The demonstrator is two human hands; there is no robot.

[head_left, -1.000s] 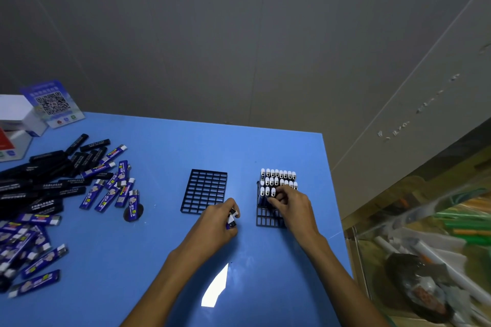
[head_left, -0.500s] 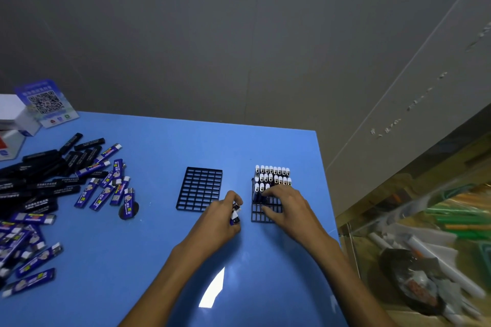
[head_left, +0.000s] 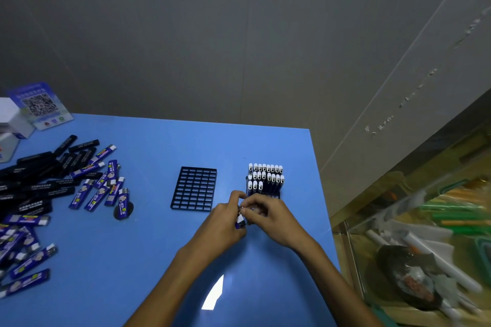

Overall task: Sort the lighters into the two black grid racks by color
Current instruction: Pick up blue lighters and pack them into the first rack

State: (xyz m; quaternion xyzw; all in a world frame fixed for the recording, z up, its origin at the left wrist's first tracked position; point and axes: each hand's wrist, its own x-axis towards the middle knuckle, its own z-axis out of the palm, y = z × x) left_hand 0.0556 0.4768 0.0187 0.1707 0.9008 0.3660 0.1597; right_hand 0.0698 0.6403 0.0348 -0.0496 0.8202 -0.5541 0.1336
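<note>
Two black grid racks stand on the blue table [head_left: 159, 247]. The left rack [head_left: 194, 188] holds nothing. The right rack [head_left: 265, 192] carries several upright blue lighters with white caps [head_left: 266, 175] in its far rows. Just in front of that rack my left hand [head_left: 221, 228] grips a blue lighter [head_left: 240, 221], and my right hand [head_left: 268, 216] pinches its upper end with the fingertips. Loose blue lighters [head_left: 98, 191] and black lighters [head_left: 39, 180] lie piled at the table's left.
A QR-code card [head_left: 39, 106] and a white box [head_left: 10, 119] stand at the far left corner. The table's right edge runs close to the right rack; beyond it a glass case [head_left: 414, 241] holds clutter. A grey wall rises behind.
My right hand left the right rack and came back to my left hand, where it now pinches the blue lighter held there. The left hand stayed in place.
</note>
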